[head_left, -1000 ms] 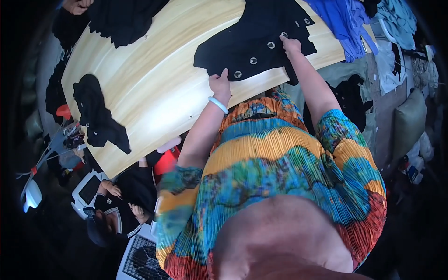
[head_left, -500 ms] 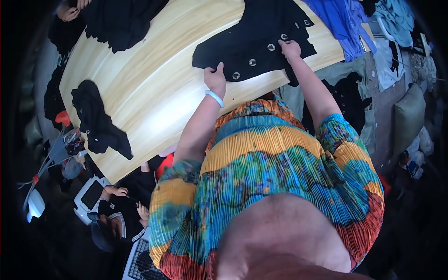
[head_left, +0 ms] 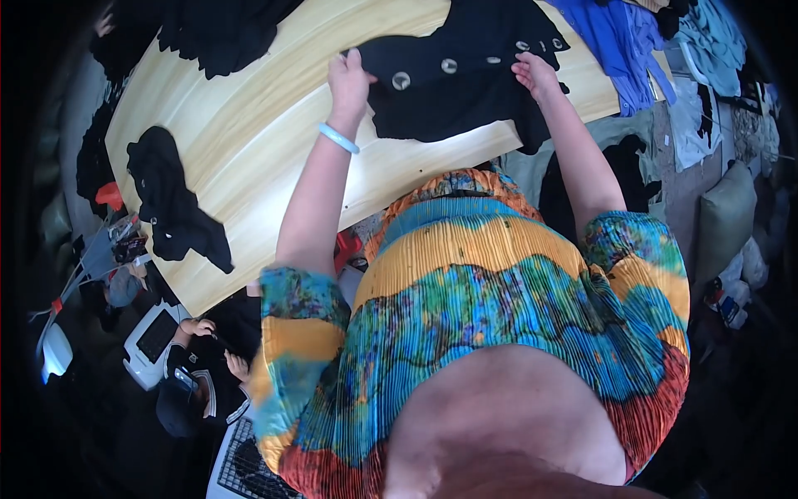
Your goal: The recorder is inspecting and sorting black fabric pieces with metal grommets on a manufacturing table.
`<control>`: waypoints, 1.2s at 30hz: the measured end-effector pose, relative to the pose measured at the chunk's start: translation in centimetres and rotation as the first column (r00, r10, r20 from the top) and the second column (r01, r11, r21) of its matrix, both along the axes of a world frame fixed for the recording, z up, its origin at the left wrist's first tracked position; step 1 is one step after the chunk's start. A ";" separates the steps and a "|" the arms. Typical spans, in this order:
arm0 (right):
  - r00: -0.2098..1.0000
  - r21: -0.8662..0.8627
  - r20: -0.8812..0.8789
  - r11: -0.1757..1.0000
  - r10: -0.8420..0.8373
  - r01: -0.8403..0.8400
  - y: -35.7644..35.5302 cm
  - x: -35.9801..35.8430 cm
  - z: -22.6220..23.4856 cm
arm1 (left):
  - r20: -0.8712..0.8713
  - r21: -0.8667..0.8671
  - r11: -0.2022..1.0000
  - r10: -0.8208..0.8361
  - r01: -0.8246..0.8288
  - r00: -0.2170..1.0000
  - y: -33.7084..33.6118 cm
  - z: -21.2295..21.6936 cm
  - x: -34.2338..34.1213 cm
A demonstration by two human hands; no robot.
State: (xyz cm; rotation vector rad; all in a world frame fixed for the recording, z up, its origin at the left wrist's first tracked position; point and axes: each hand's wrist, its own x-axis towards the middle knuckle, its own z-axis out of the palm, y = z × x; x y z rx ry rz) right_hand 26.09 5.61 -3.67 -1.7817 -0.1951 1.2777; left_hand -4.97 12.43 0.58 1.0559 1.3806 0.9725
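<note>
A black garment with a row of large round buttons lies across the far middle of the wooden table. My left hand, with a pale bracelet on its wrist, pinches the garment's left end. Toward the right, my right hand grips the cloth along the button row, its fingers bent. Between the two hands the buttoned strip is pulled out, and the lower cloth drapes toward me over the table. Part of the garment hangs past the table's near edge by my right forearm.
More black garments lie at the table's far left and left edge. Blue-purple clothing covers the right corner. Near the lower left a person in a cap sits by white machines. Dark cloth lies to the right, below table height.
My left hand has moved up and leftward with the garment's end. The button row has shifted away from me, and more plain black cloth now shows on its near side.
</note>
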 end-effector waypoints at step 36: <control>0.234 -0.200 0.576 0.413 0.783 -0.889 -4.5 -15.5 3.4 | 0.319 -0.512 0.819 -0.098 0.259 0.943 -1.8 -7.6 -2.1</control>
